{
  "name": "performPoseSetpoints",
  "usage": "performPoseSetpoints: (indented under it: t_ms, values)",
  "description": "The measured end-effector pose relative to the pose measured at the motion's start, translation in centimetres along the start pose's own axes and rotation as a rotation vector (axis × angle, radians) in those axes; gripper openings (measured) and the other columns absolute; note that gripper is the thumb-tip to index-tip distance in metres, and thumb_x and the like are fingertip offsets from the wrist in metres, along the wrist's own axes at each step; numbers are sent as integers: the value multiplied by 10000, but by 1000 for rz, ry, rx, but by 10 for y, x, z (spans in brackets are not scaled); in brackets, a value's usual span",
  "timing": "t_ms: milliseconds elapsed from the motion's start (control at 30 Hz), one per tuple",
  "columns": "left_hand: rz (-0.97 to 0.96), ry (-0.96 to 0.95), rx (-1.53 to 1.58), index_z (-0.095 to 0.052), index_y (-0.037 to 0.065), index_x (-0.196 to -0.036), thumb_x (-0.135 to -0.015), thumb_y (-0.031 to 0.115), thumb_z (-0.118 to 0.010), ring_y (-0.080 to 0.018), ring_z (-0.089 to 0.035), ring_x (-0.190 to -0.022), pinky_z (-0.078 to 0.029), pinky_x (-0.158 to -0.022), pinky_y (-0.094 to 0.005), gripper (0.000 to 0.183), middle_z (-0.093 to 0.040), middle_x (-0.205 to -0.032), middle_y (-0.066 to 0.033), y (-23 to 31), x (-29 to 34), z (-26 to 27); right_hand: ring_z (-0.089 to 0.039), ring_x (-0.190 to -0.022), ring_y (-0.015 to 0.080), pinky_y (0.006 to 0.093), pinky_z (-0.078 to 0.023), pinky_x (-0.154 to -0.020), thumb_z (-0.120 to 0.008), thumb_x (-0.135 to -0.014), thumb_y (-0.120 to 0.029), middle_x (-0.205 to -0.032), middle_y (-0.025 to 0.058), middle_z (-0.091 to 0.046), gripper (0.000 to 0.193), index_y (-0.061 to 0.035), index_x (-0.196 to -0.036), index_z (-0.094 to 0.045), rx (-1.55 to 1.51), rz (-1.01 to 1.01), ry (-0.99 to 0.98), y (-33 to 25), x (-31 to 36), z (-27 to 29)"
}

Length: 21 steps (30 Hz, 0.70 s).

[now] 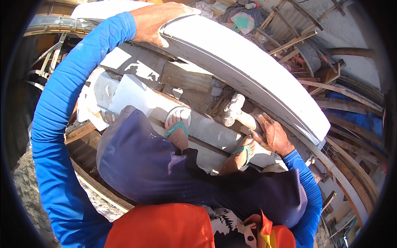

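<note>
A long white board (pixel 248 62) stretches across in front of me, bowed by the lens. My left hand (pixel 159 20) grips its upper edge, thumb on the near side and fingers laid over the top. In my right hand (pixel 273 134) is a dusty hammer (pixel 234 109), its thick pale head pointing left and the fingers closed round the handle. That hand is low, just on the near side of the board and close above my right foot. Part of the handle is hidden by the fingers.
My sandalled feet (pixel 178 128) rest on a grey concrete ledge (pixel 206 130). A loose wooden block (pixel 186 76) and white board pieces (pixel 130 95) lie beyond. Timber scraps (pixel 347 99) pile up at the right; a curved wooden strip (pixel 347 194) runs beside the board's right end.
</note>
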<state>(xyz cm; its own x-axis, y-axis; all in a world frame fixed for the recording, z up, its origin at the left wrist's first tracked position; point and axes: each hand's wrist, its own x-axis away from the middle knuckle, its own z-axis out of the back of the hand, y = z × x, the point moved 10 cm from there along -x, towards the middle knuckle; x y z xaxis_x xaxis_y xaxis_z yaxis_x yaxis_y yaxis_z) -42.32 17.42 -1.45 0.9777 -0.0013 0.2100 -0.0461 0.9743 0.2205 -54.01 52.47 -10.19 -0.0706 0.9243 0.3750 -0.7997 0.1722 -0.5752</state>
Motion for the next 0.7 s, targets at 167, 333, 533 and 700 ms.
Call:
performPoseSetpoints:
  t_ms: [167, 333, 533, 700]
  values:
    - [100, 39, -71, -349, 105, -1573, -667, 150, -919, -344, -456, -1409, -379, -1217, -406, 1071, -457, -1521, -164, -15, 10, -12, -675, -974, 397, 458, -543, -839, -650, -947, -276, -1055, 257, -679, 501, 12, -1339, -530, -339, -592, 57, 71, 129, -6]
    - [130, 59, -127, -373, 127, -1567, -688, 179, -909, -343, -469, -1374, -395, -1200, -410, 1031, -477, -1485, -135, -17, 0, -17, -617, -726, 155, 282, -525, -599, -583, -1018, -286, -814, 87, -608, 385, 3, -1270, -559, -1147, -1091, 309, 131, 257, -34]
    - [189, 42, -49, -438, 124, -1534, -674, 71, -864, -345, -493, -1344, -431, -1162, -398, 961, -515, -1437, -137, -15, 4, -9, -559, -628, 63, 203, -504, -511, -552, -1069, -295, -821, 19, -592, 362, -37, -1322, -552, -2074, -863, 1165, 162, 284, -56]
    - [216, 61, 110, -462, 127, -1523, -654, 8, -844, -362, -527, -1304, -466, -1122, -406, 957, -524, -1418, -145, -5, 1, 7, -558, -530, 86, 234, -496, -439, -456, -1111, -323, -832, 43, -617, 390, -33, -1359, -534, -2272, -582, 854, 166, 233, -44]
